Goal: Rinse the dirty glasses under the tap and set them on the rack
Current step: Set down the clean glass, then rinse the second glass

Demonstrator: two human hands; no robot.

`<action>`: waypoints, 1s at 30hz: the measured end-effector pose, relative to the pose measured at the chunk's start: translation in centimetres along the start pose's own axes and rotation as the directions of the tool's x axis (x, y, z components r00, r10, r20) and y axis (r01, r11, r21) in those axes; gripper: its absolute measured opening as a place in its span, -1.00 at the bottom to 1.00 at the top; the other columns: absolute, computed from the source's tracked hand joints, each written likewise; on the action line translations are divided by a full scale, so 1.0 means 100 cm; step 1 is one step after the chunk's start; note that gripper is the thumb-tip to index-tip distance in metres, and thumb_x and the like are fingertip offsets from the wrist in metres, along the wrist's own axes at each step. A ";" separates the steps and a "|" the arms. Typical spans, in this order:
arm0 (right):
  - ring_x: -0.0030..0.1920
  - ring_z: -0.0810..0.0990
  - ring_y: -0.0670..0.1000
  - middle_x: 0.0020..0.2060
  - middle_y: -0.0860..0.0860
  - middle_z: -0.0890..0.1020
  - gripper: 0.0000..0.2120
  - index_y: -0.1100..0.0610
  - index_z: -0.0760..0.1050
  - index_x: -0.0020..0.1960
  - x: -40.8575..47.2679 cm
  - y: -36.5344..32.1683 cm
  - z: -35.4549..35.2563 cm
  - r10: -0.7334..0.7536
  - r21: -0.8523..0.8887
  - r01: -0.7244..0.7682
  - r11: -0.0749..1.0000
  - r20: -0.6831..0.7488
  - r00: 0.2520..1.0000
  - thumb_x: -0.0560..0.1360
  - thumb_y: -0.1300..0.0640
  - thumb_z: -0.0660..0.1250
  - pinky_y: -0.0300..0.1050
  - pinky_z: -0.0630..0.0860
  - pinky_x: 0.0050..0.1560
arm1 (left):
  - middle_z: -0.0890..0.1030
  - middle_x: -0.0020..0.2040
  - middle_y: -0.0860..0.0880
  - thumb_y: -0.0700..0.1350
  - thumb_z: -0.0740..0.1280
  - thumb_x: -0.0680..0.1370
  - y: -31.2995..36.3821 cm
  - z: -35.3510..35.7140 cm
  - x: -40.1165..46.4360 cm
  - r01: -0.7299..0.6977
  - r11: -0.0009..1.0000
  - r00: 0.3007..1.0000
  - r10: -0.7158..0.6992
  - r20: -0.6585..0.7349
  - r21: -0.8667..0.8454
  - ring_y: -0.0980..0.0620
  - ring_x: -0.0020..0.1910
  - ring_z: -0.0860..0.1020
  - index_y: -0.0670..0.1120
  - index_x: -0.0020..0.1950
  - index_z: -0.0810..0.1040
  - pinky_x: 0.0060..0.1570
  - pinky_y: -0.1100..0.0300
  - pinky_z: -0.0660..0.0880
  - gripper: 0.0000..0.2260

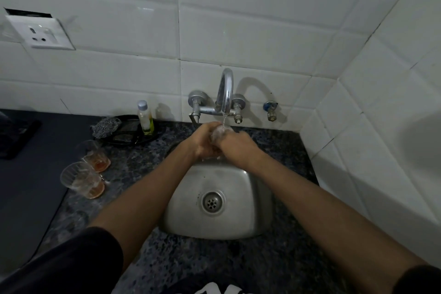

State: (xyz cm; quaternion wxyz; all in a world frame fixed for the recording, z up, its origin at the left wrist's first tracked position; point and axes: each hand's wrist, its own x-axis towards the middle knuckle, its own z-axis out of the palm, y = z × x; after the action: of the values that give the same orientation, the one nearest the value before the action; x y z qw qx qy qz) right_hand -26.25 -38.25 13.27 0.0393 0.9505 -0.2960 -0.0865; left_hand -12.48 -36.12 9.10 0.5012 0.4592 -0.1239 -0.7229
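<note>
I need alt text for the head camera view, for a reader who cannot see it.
Two bare hands, left hand and right hand, hold a clear drinking glass under water running from a curved chrome tap above a small steel sink. Two dirty ribbed glasses with brown residue wait on the dark speckled counter at left.

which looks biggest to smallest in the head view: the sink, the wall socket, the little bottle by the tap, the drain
1. sink
2. wall socket
3. little bottle
4. drain

The bottle and drain look close in area, and the wide lens distorts the edges, so take their order loosely.
</note>
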 end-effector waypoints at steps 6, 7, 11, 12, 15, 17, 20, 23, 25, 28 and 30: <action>0.25 0.59 0.18 0.34 0.16 0.54 -0.64 0.16 0.48 0.37 0.000 -0.008 0.004 0.055 0.234 -0.068 0.970 0.059 0.997 0.58 0.25 0.30 0.12 0.57 0.24 | 0.63 -0.24 -0.10 -0.06 0.24 0.65 -0.005 0.002 0.006 -0.011 1.000 0.999 0.011 -0.035 -0.006 -0.03 -0.23 0.61 -0.18 -0.19 0.62 -0.11 0.09 0.59 -0.69; 0.20 0.61 0.18 0.28 0.18 0.58 -0.69 0.19 0.51 0.31 0.001 -0.009 0.001 0.087 0.349 -0.123 0.929 0.118 0.989 0.58 0.22 0.31 0.12 0.59 0.21 | 0.62 -0.23 -0.11 -0.06 0.25 0.65 -0.007 0.002 0.007 -0.017 1.000 0.999 0.017 -0.041 -0.004 -0.04 -0.22 0.61 -0.18 -0.18 0.62 -0.13 0.12 0.61 -0.70; 0.18 0.63 0.18 0.20 0.19 0.62 -0.66 0.22 0.52 0.31 0.005 -0.010 -0.010 0.095 0.466 -0.173 0.868 0.185 0.978 0.54 0.23 0.31 0.15 0.60 0.22 | 0.64 -0.16 -0.14 -0.01 0.28 0.64 -0.010 0.002 0.009 -0.024 1.000 0.999 0.024 -0.040 -0.001 -0.07 -0.14 0.63 -0.20 -0.12 0.66 0.01 0.06 0.58 -0.68; 0.20 0.63 0.19 0.24 0.18 0.61 -0.63 0.20 0.49 0.36 0.004 -0.008 -0.009 0.077 0.408 -0.147 0.901 0.182 0.980 0.56 0.21 0.30 0.14 0.59 0.23 | 0.65 -0.19 -0.13 0.00 0.27 0.64 -0.009 0.002 0.008 -0.007 1.000 0.999 0.007 -0.042 0.008 -0.07 -0.16 0.63 -0.20 -0.17 0.67 0.01 0.05 0.57 -0.65; 0.34 0.55 0.17 0.38 0.14 0.51 -0.62 0.11 0.38 0.46 -0.005 -0.003 -0.009 -0.054 0.059 0.049 0.997 0.073 0.996 0.65 0.17 0.24 0.13 0.50 0.28 | 0.64 -0.17 -0.09 0.08 0.30 0.56 -0.005 -0.002 0.004 0.047 0.996 0.997 -0.042 -0.069 0.071 -0.05 -0.16 0.58 -0.12 -0.16 0.68 -0.01 0.05 0.47 -0.69; 0.46 0.43 0.13 0.49 0.12 0.42 -0.55 0.10 0.37 0.50 -0.009 0.002 -0.007 -0.185 -0.046 0.183 0.982 -0.046 0.982 0.63 0.23 0.27 0.16 0.47 0.32 | 0.59 -0.14 -0.05 0.07 0.39 0.47 -0.002 -0.007 0.003 0.054 0.996 0.996 -0.048 -0.073 0.072 -0.02 -0.17 0.54 -0.07 -0.11 0.65 -0.06 0.06 0.44 -0.78; 0.36 0.54 0.09 0.36 0.07 0.58 -0.61 0.12 0.57 0.32 -0.015 0.009 0.007 -0.227 0.222 0.305 0.926 -0.318 0.921 0.51 0.32 0.37 0.10 0.58 0.22 | 0.58 -0.24 -0.03 0.00 0.31 0.57 -0.002 -0.007 -0.001 0.023 1.000 0.998 -0.022 -0.063 0.005 0.01 -0.25 0.56 -0.09 -0.20 0.60 -0.16 0.10 0.45 -0.77; 0.14 0.61 0.04 0.09 0.02 0.69 -0.83 0.13 0.67 0.15 -0.021 0.006 0.024 0.089 0.544 0.289 0.788 -0.565 0.820 0.56 0.20 0.43 -0.01 0.58 0.12 | 0.58 -0.11 -0.08 0.00 0.26 0.61 -0.003 -0.005 -0.005 -0.038 0.999 0.999 0.037 -0.037 -0.020 -0.02 -0.15 0.59 -0.13 -0.06 0.60 -0.08 0.09 0.50 -0.77; -0.01 0.58 -0.03 -0.03 0.01 0.64 -0.89 0.11 0.64 0.08 -0.020 0.001 0.028 0.369 0.727 0.182 0.662 -0.529 0.764 0.58 0.12 0.45 -0.06 0.59 0.01 | 0.63 0.04 -0.15 0.04 0.27 0.63 -0.004 -0.006 -0.004 -0.062 0.998 0.997 0.062 -0.039 -0.001 -0.09 0.02 0.61 -0.16 0.14 0.60 0.07 0.02 0.53 -0.70; -0.06 0.63 -0.03 0.00 0.02 0.62 -0.61 0.07 0.56 0.13 -0.010 -0.001 0.025 0.585 0.900 -0.188 0.393 -0.087 0.807 0.59 -0.25 0.35 0.01 0.68 -0.03 | 0.65 0.11 -0.18 0.08 0.22 0.67 -0.006 0.000 -0.007 -0.071 0.997 0.997 0.071 -0.012 0.038 -0.12 0.09 0.62 -0.18 0.19 0.61 0.16 -0.01 0.53 -0.64; -0.03 0.72 0.06 0.04 0.08 0.70 -0.45 0.10 0.58 0.18 -0.008 -0.002 0.018 0.483 0.919 -0.378 0.107 0.285 0.828 0.58 -0.38 0.27 0.02 0.73 -0.06 | 0.66 0.06 -0.20 0.08 0.18 0.69 -0.007 -0.001 -0.005 -0.096 0.992 0.995 0.098 -0.020 0.083 -0.13 0.03 0.64 -0.18 0.13 0.61 0.16 -0.04 0.54 -0.63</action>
State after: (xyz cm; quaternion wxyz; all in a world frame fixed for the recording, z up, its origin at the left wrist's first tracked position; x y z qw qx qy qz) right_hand -27.09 -37.71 11.59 -0.5051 0.6475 -0.5458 0.1667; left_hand -12.83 -35.34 8.88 0.5177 0.4814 -0.1697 -0.6866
